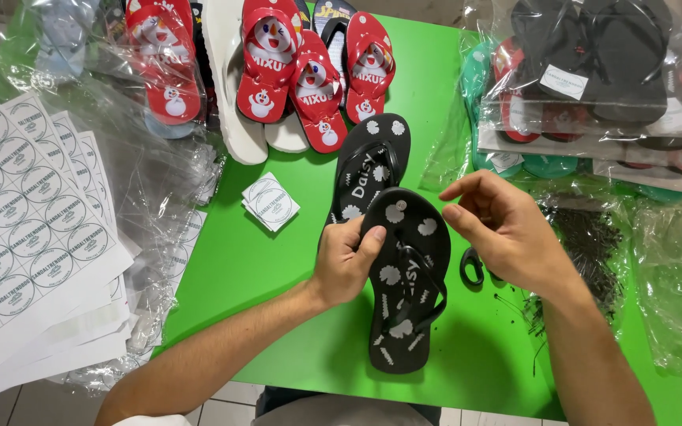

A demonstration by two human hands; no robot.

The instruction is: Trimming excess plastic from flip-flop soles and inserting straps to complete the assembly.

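Two black flip-flops with white flower prints lie on the green table (262, 260). The nearer flip-flop (404, 284) overlaps the heel of the farther flip-flop (371, 166). My left hand (346, 260) grips the nearer one at its left edge, thumb on the sole. My right hand (499, 229) hovers just right of its toe end, fingers curled and pinched together; whether they hold something small is not visible. A black scissor handle (471, 267) pokes out under my right hand.
Several red flip-flops with snowman prints (309, 71) and a white one (234, 95) lie at the back. Sheets of round stickers (25, 213) and clear plastic bags (159, 181) are left. Cut stickers (270, 201) sit mid-table. Bagged black sandals (593, 63) and small black fasteners (586, 252) are right.
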